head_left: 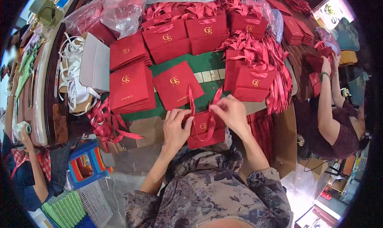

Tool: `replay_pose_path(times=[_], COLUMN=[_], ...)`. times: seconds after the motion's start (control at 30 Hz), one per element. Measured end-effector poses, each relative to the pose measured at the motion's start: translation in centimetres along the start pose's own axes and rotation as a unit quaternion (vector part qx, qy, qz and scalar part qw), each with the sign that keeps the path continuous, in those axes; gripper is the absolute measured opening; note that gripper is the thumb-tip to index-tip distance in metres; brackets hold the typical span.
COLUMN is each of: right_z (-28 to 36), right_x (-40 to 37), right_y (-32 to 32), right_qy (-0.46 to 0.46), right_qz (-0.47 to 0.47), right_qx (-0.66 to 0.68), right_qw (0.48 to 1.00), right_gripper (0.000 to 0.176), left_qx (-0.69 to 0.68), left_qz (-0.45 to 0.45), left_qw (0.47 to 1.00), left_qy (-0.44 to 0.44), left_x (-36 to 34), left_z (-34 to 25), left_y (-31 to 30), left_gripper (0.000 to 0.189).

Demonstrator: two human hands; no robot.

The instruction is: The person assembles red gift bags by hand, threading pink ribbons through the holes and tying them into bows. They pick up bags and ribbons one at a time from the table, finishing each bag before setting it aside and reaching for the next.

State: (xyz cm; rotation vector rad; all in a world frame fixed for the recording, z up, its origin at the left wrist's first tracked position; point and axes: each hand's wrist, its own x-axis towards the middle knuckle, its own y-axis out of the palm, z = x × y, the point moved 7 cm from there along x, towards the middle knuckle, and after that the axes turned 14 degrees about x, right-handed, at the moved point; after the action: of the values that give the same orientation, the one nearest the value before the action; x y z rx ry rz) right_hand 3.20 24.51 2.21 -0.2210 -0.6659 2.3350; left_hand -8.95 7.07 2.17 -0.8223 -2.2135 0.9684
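A small red gift bag (pixel 215 139) with a gold logo is held upright at the table's front edge, close to my body. At its left side, my left hand (pixel 175 128) grips the bag near the top edge. My right hand (pixel 231 113) pinches a red ribbon (pixel 217 95) above the bag's opening. Another ribbon length stands up beside my left fingers, and a loop hangs over the bag's front. Just beyond my hands lies a flat red bag (pixel 179 93) with the same gold logo.
Stacks of flat red bags (pixel 129 94) lie at the left. Red bags with ribbon handles (pixel 165 48) fill the back and right (pixel 253 74). A white box (pixel 95 60) and white ribbons (pixel 74 76) are at far left. People work on both sides; one person's arms (pixel 329 108) show at right.
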Motion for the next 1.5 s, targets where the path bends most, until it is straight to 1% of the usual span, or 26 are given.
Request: replay_pose_path(times=[0.03,0.1,0.17,0.23,0.27,0.33,0.37,0.43,0.47,0.53,0.57,0.63,0.67,0.73,0.77,0.83,0.87,0.93,1.07,1.13,1.17,1.23,1.37,1.43,1.47,1.5], right_z=[-0.1,-0.6,-0.8,-1.1,-1.3,-1.4,-1.3,-0.8,-0.9,-1.3,-1.3,-1.4,-1.5,-1.8,-1.7,-0.8,-0.7,-0.6,-0.2,-0.5,-0.5,-0.3,-0.3,-0.6,-0.7,-1.1], right_x=[-0.1,-0.2,-0.3,-0.1,-0.1,-0.1,-0.2,-0.3,-0.4,-0.6,-0.7,-0.9,-0.9,-0.9,-0.9,-0.6,-0.5,-0.5,-0.5,-0.5,-0.5,-0.5,-0.5,-0.4,-0.4,-0.5], right_y=[0.2,1.1,1.5,2.0,2.1,2.7,2.7,2.6,2.6,2.6,2.6,2.6,2.6,2.9,2.8,2.3,2.2,2.6,2.5,2.8,2.8,2.7,2.7,2.6,2.6,2.3], right_qy=[0.002,0.027,0.024,-0.011,-0.012,-0.007,-0.007,-0.003,-0.003,0.013,0.013,0.027,0.027,0.045,0.045,0.004,0.004,0.004,-0.013,0.016,0.016,-0.005,-0.016,0.002,0.001,0.004], right_qz=[-0.002,0.031,0.021,0.010,0.010,0.035,0.035,0.028,0.029,0.026,0.025,0.020,0.018,0.036,0.035,0.036,0.035,0.078,0.074,0.080,0.080,0.078,0.071,0.057,0.057,0.027], right_qx=[-0.001,-0.042,-0.036,-0.021,-0.020,-0.040,-0.039,0.006,0.007,0.109,0.109,0.180,0.179,0.237,0.237,0.192,0.192,0.207,0.209,0.220,0.220,0.204,0.192,0.198,0.198,0.230], right_qw=[1.000,0.998,0.999,1.000,1.000,0.999,0.999,1.000,1.000,0.994,0.994,0.983,0.983,0.970,0.970,0.981,0.981,0.975,0.975,0.972,0.972,0.976,0.979,0.979,0.979,0.973], right_gripper=[0.028,0.028,0.028,0.028,0.028,0.026,0.026,0.019,0.019,0.013,0.013,0.011,0.011,0.018,0.018,0.020,0.020,0.019,0.017,0.018,0.018,0.017,0.015,0.013,0.013,0.013], left_qx=[0.008,0.020,0.036,0.042,0.044,-0.014,-0.014,-0.009,-0.008,-0.062,-0.062,-0.196,-0.197,-0.282,-0.282,-0.273,-0.273,-0.289,-0.252,-0.275,-0.275,-0.264,-0.265,-0.226,-0.226,-0.192], left_qz=[-0.007,0.003,0.011,0.049,0.049,0.070,0.071,0.066,0.066,0.039,0.039,0.039,0.040,0.037,0.038,0.052,0.053,0.063,0.058,0.057,0.057,0.065,0.070,0.052,0.052,0.023], left_qw=[1.000,1.000,0.999,0.997,0.997,0.994,0.994,0.994,0.994,0.990,0.990,0.961,0.961,0.943,0.943,0.949,0.949,0.943,0.955,0.948,0.948,0.951,0.951,0.964,0.964,0.973], left_qy=[-0.005,-0.008,-0.014,-0.030,-0.030,-0.082,-0.082,-0.091,-0.091,-0.120,-0.120,-0.192,-0.190,-0.174,-0.173,-0.149,-0.149,-0.150,-0.144,-0.151,-0.151,-0.148,-0.145,-0.128,-0.127,-0.122], left_x=[0.2,0.9,1.4,1.6,1.6,1.2,1.1,0.9,0.9,0.8,0.8,0.4,0.4,0.5,0.5,0.4,0.4,0.3,0.4,0.4,0.4,0.3,0.4,0.7,0.7,0.7], left_z=[-0.2,-0.6,-0.7,-0.4,-0.4,0.5,0.7,0.9,0.9,1.2,1.1,1.7,1.6,0.9,1.0,0.9,1.1,1.1,0.7,0.6,0.7,0.8,0.5,0.1,0.0,-0.1], left_y=[0.1,0.7,1.1,2.1,2.4,3.3,3.4,3.4,3.4,3.0,3.1,3.9,4.0,4.3,4.3,4.8,5.0,5.4,5.0,5.1,5.2,5.5,5.5,4.5,4.0,2.9], left_gripper=[0.019,0.021,0.023,0.024,0.024,0.024,0.024,0.023,0.023,0.021,0.021,0.019,0.019,0.011,0.011,0.010,0.010,0.009,0.007,0.006,0.006,0.006,0.006,0.014,0.014,0.025])
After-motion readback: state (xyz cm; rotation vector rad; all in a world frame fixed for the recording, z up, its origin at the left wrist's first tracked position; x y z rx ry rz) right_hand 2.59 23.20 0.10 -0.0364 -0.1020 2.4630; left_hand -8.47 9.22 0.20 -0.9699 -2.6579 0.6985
